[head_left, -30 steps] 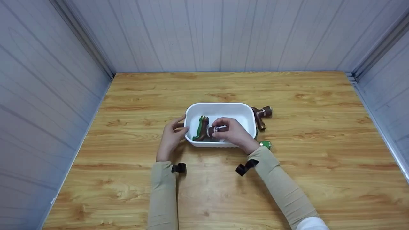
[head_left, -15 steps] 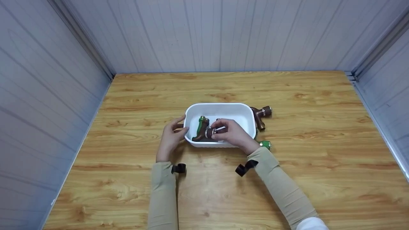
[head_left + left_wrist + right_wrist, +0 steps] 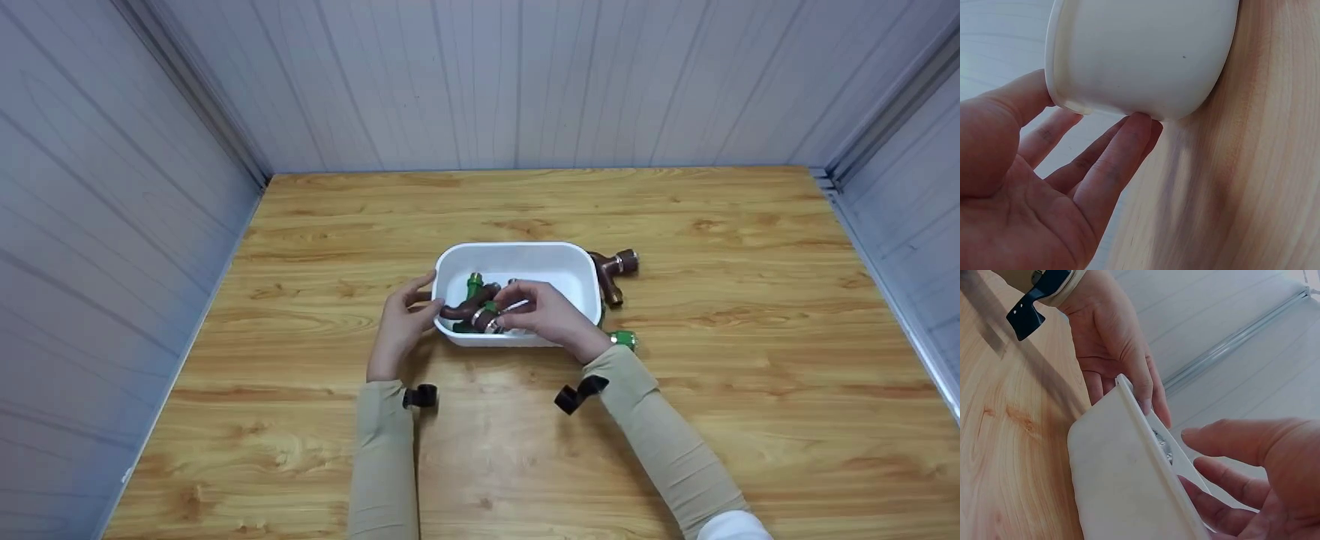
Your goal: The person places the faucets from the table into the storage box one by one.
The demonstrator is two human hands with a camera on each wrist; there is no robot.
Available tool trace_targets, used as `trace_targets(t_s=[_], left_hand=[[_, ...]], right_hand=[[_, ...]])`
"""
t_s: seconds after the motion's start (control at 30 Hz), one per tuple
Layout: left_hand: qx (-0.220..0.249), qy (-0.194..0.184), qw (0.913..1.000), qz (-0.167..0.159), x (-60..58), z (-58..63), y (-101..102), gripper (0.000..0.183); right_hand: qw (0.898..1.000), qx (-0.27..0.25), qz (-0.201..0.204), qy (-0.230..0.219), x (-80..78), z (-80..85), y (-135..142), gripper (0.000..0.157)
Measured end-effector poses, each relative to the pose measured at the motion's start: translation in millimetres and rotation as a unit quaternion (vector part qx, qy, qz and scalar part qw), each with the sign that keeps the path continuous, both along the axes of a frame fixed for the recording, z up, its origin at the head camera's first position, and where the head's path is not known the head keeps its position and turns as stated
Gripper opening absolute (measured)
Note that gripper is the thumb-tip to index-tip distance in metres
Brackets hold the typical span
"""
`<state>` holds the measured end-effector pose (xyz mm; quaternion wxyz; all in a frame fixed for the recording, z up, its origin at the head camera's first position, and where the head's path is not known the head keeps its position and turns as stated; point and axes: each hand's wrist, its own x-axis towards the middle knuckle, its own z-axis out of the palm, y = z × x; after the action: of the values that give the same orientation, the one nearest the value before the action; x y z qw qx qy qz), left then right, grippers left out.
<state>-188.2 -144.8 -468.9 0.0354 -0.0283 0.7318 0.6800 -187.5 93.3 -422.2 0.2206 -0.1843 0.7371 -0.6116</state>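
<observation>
A white plastic tub [image 3: 551, 264] stands mid-table. Inside its left half a brown tap [image 3: 466, 306] lies slanted over a green tap [image 3: 475, 282], its left end by the tub's left wall. My left hand [image 3: 400, 322] grips the tub's left end, thumb at the rim and fingers along the outer wall, as the left wrist view shows. My right hand [image 3: 551, 315] is over the tub, fingers apart and loosely bent, fingertips close to the brown tap's ribbed end. In the right wrist view a silvery end [image 3: 1163, 445] shows past the rim, apart from these fingers.
Outside the tub's right end lie another brown tap [image 3: 611, 274] and a green one [image 3: 622, 340], partly hidden by the tub and right wrist. The wood-grain table [image 3: 300, 255] has pale panel walls [image 3: 480, 90] behind and at both sides.
The brown tap has turned and tipped leftward over the green tap, uncovering more green. My right fingers have come off its ribbed end. The left hand stays at the tub.
</observation>
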Motion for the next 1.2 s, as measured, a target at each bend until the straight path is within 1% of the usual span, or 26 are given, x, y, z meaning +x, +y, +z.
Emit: trace_targets(t_s=[0.17, 0.27, 0.3, 0.43, 0.5, 0.63, 0.73, 0.83, 0.97, 1.07, 1.2], left_hand=[[0.001, -0.005, 0.9999, -0.009, 4.5, 11.0, 2, 0.048], [-0.002, -0.002, 0.9999, -0.011, 5.2, 11.8, 3, 0.048], [-0.004, -0.003, 0.9999, -0.011, 6.3, 14.2, 4, 0.047], [-0.001, -0.008, 0.9999, -0.011, 6.3, 15.5, 5, 0.046], [0.003, -0.012, 0.9999, -0.008, 5.3, 14.6, 4, 0.045], [0.004, -0.013, 0.9999, 0.000, 0.4, 3.0, 2, 0.044], [-0.003, -0.009, 1.0000, 0.003, -1.9, -3.9, 2, 0.043], [-0.015, -0.017, 0.9997, 0.008, -2.0, -5.0, 2, 0.041], [-0.009, -0.017, 0.9998, 0.010, -2.2, -4.9, 2, 0.040], [0.001, -0.008, 0.9999, 0.007, -2.7, -5.9, 2, 0.041], [-0.010, -0.016, 0.9998, 0.008, -1.5, -4.9, 1, 0.040]], right_hand=[[1.000, -0.004, -0.009, -0.002, -5.6, -11.8, 2, 0.032], [1.000, -0.006, -0.023, -0.019, -9.4, -20.9, 3, 0.032], [0.999, -0.007, -0.027, -0.025, -10.4, -23.3, 3, 0.032], [0.998, -0.018, -0.035, -0.044, -11.1, -24.7, 5, 0.034], [0.997, -0.029, -0.035, -0.054, -10.2, -22.3, 6, 0.034], [0.996, -0.041, -0.035, -0.077, -5.7, -10.6, 8, 0.034], [0.995, -0.040, -0.034, -0.082, -1.9, -1.3, 9, 0.033], [0.996, -0.043, -0.039, -0.073, -3.6, -6.6, 13, 0.031], [0.994, -0.059, -0.047, -0.074, -8.1, -17.6, 19, 0.033], [0.992, -0.071, -0.052, -0.090, -7.6, -16.1, 23, 0.036], [0.990, -0.079, -0.053, -0.100, -5.8, -14.2, 28, 0.038]])
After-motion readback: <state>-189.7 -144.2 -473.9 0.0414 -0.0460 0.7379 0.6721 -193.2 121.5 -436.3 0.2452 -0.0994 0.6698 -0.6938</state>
